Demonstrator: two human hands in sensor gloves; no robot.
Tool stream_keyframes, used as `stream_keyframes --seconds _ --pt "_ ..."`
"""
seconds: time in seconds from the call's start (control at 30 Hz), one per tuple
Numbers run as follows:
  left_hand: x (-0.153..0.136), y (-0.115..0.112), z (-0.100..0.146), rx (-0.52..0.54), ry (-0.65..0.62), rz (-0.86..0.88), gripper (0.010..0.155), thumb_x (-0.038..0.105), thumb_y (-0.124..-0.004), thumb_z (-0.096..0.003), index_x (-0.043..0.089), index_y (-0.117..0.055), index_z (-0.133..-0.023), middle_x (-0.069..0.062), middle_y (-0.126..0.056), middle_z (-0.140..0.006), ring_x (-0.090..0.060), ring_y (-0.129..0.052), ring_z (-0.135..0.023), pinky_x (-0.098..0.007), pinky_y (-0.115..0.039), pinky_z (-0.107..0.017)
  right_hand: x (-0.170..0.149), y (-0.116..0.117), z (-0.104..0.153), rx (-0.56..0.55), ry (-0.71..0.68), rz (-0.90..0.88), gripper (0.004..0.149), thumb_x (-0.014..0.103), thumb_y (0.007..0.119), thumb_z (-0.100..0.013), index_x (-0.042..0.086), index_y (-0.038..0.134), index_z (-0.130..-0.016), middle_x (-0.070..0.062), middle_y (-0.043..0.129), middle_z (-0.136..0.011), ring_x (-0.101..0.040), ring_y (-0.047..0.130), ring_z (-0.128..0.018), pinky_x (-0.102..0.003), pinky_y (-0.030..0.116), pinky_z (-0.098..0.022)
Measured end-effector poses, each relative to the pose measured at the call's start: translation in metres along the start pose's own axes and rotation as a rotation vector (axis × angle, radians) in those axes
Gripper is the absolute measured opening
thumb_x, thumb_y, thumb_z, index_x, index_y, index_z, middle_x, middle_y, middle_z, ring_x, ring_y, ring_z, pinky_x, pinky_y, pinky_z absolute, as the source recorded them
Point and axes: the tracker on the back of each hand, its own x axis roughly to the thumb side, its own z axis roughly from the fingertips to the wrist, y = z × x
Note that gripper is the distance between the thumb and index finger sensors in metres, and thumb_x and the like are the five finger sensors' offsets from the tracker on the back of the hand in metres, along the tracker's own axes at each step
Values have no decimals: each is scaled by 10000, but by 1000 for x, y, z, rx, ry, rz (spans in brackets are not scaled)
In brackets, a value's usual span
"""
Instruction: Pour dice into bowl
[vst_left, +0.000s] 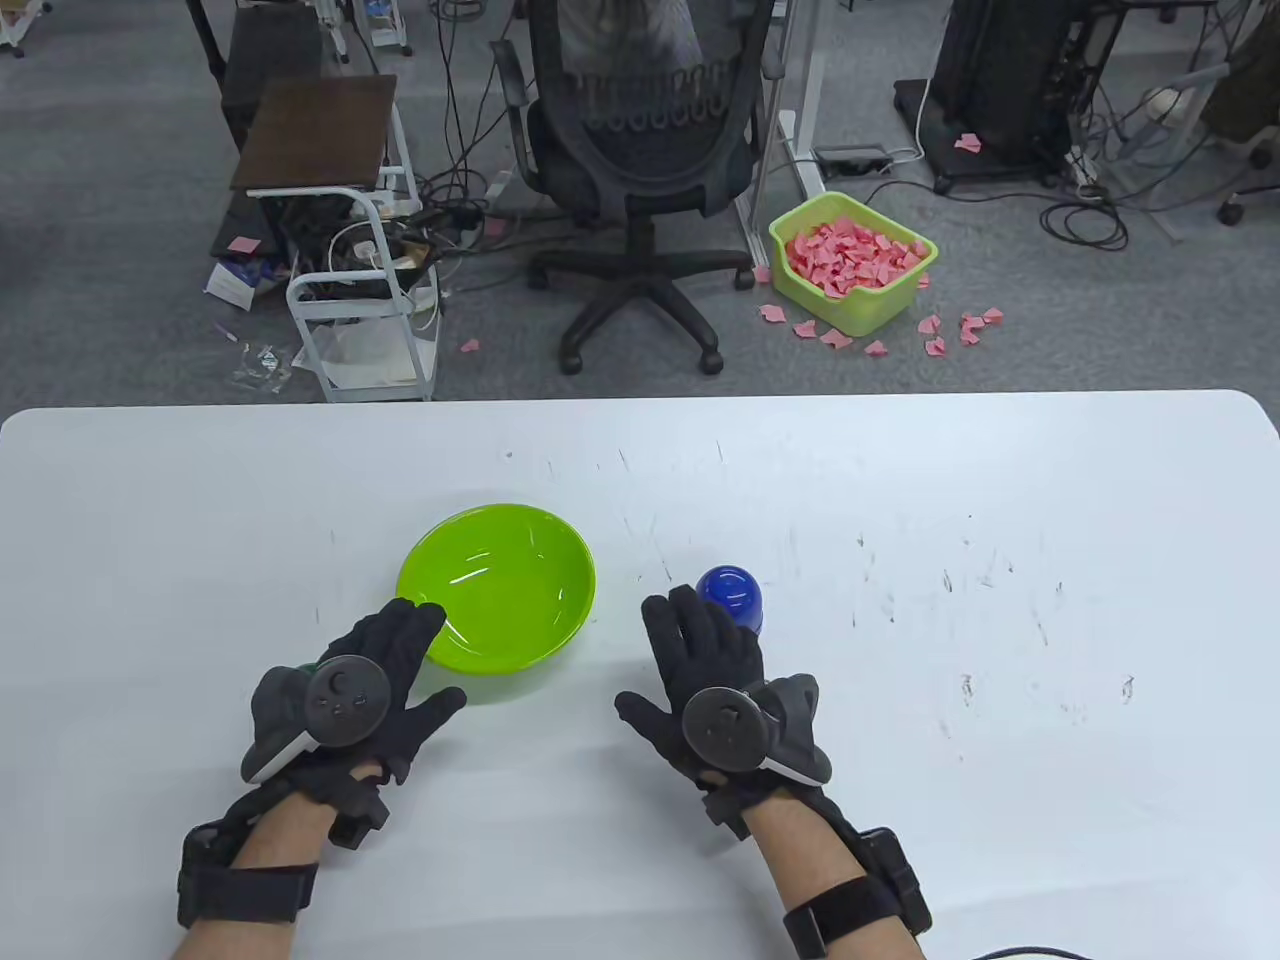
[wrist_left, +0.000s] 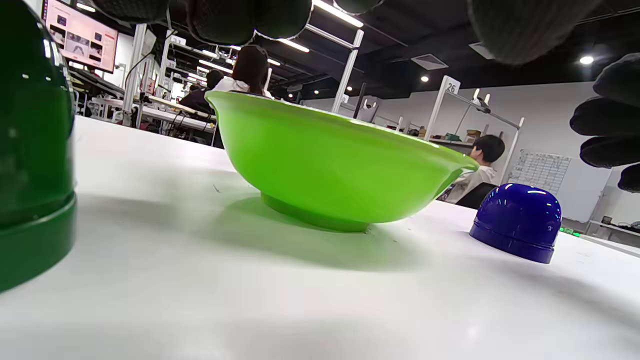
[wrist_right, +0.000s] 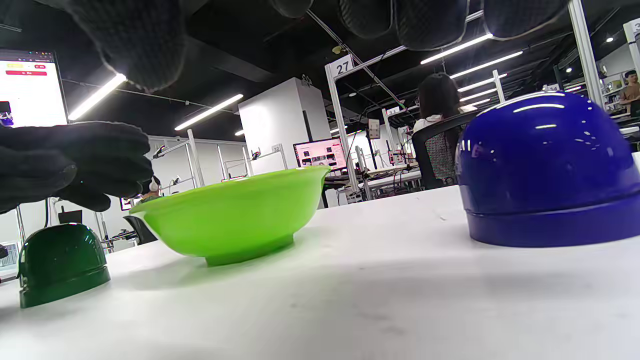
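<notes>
While both hands hover spread and holding nothing, the blue cup sits just beyond the right grip.

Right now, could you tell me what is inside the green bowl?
The green bowl looks empty in the table view: only its shiny inner surface shows. The left hand covers a small part of the near rim, so that spot stays hidden.

I saw a glossy green plastic bowl, shiny blue and dark green domed cups, a scuffed matt white table, and knitted black gloves.
</notes>
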Motion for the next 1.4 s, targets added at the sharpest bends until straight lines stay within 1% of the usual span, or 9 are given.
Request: stream_keyframes --seconds 0.1,0.17,0.37,0.53,1.0,1.23,1.4 --pt "0 -3 -1 -16 -2 4 842 672 -717 -436 360 -346 -1125 -106 -439 -1198 -400 -531 -1098 -664 -509 -781 -3 1 0 10 11 -1 892 535 742 -573 67 265 -1164 -345 345 -1200 -646 463 -989 -803 473 -651" --pt "2 -1 0 -8 -8 -2 844 674 -716 -436 362 -342 -1126 -104 -437 -1199 -397 -531 -1099 -663 -509 -782 -4 0 0 9 16 1 893 534 744 -572 66 266 -1164 -341 346 -1201 -645 465 -989 -803 472 -652" --pt "6 2 1 0 -19 -4 848 673 -718 -437 364 -335 -1128 -104 -428 -1203 -398 -523 -1104 -665 -505 -785 -5 -9 3 -19 23 4 893 535 747 -570 66 271 -1163 -339 348 -1202 -643 469 -990 -802 479 -652" --pt "6 1 0 2 -25 -5 849 674 -717 -437 367 -332 -1128 -101 -427 -1204 -397 -519 -1107 -664 -504 -787 -5 -13 4 -31 32 11 893 533 749 -569 68 272 -1164 -339 353 -1203 -644 471 -990 -802 476 -654" --pt "-4 8 1 30 -5 52 844 672 -720 -437 362 -344 -1127 -104 -454 -1198 -399 -545 -1097 -661 -521 -780 -11 -26 3 -79 90 39 892 525 759 -567 63 281 -1163 -339 350 -1202 -642 470 -991 -803 472 -656" --pt "-4 9 0 29 -7 77 845 671 -722 -437 364 -344 -1128 -103 -457 -1198 -398 -547 -1098 -661 -522 -781 -15 -31 -9 -77 132 65 900 524 771 -563 63 287 -1164 -334 344 -1205 -643 469 -993 -803 471 -658" --pt "-3 9 0 26 -13 83 847 672 -722 -438 365 -341 -1129 -104 -456 -1199 -399 -549 -1098 -663 -521 -781 -23 -32 -29 -36 189 75 919 527 785 -557 68 275 -1168 -334 332 -1212 -650 457 -994 -807 466 -659"
